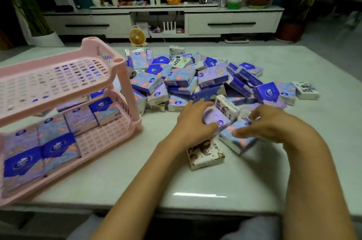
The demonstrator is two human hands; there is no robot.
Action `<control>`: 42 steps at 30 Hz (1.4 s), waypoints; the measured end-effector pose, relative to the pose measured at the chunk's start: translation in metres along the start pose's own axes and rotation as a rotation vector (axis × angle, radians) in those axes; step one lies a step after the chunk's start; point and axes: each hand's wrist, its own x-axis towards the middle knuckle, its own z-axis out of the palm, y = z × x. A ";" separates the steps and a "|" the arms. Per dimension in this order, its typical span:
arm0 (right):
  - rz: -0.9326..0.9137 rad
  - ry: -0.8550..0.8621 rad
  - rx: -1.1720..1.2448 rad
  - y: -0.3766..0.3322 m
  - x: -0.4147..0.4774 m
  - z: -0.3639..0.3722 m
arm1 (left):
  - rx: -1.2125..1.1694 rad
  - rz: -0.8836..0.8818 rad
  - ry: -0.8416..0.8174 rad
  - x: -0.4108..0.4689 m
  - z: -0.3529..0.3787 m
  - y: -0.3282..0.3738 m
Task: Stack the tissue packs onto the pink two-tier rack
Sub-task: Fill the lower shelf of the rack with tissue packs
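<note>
The left hand (193, 122) has its fingers curled over a lavender pack (217, 118) and its thumb pressed on the near side, gripping it at the front edge of the heap. The right hand (266, 125) is beside it. Its thumb lies along the top face of a blue-and-pink pack (236, 139) and its fingers curl over the far edge, so it pinches that pack, though blur softens the fingertips. The two packs touch, with the lavender one tilted against the other. A white pack with a brown print (205, 154) lies flat on the tabletop (195, 183), just below the left hand. The heap of tissue packs (182, 80) is spread loosely across the middle of the tabletop beyond the hands, mostly blue and purple with a few white ones mixed in. The pink two-tier rack (126, 84) stands at the left, well apart from the hands. On its lower tier (101, 137), flat packs (56, 147) sit side by side in rows, filling most of it. Behind the tabletop is a white TV cabinet (233, 22), with a small yellow fan (137, 36) on the floor in front of it.
</note>
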 end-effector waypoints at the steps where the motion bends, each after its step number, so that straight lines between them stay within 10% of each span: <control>1: 0.030 -0.043 -0.052 0.001 0.000 0.002 | 0.044 -0.014 -0.072 0.004 0.002 0.001; 14: -0.042 -0.049 -0.194 0.003 0.012 0.020 | 0.499 -0.236 -0.080 -0.013 -0.014 0.010; 27: -0.098 -0.057 -0.083 0.010 0.022 0.019 | 0.187 -0.016 -0.137 -0.031 -0.027 -0.010; 42: -0.496 -0.136 0.162 -0.020 -0.018 0.002 | 0.243 0.100 0.245 -0.077 -0.054 -0.015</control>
